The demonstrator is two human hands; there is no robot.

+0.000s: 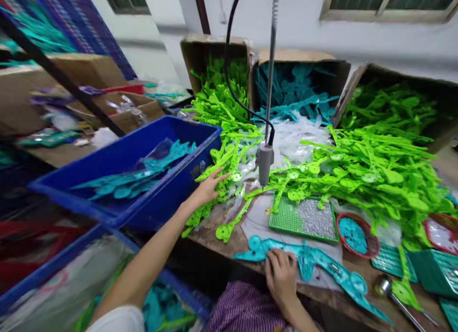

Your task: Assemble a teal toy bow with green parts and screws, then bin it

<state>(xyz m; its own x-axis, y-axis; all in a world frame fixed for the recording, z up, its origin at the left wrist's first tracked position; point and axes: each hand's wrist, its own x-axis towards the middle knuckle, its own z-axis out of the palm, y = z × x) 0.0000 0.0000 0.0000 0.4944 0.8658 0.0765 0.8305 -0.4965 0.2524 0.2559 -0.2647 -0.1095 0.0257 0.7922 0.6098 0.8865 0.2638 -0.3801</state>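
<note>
My left hand (209, 188) reaches out to the pile of bright green plastic parts (229, 155) beside the blue bin; its fingers are stretched out and rest on the parts, holding nothing. My right hand (281, 273) lies palm down at the table's near edge, fingers flat on a stack of teal plastic parts (322, 265). A grey screwdriver tool (265, 162) hangs on a cable between the two hands, above the table. Just beyond my right hand sits a green tray of small silver screws (304, 217).
A blue bin (171, 189) with teal parts stands at the left. Cardboard boxes (211, 48) of green and teal parts line the back wall. A large green pile (375, 170) covers the right. A red bowl (354, 234), green baskets (434, 270) and a metal tool (384, 286) sit at the right.
</note>
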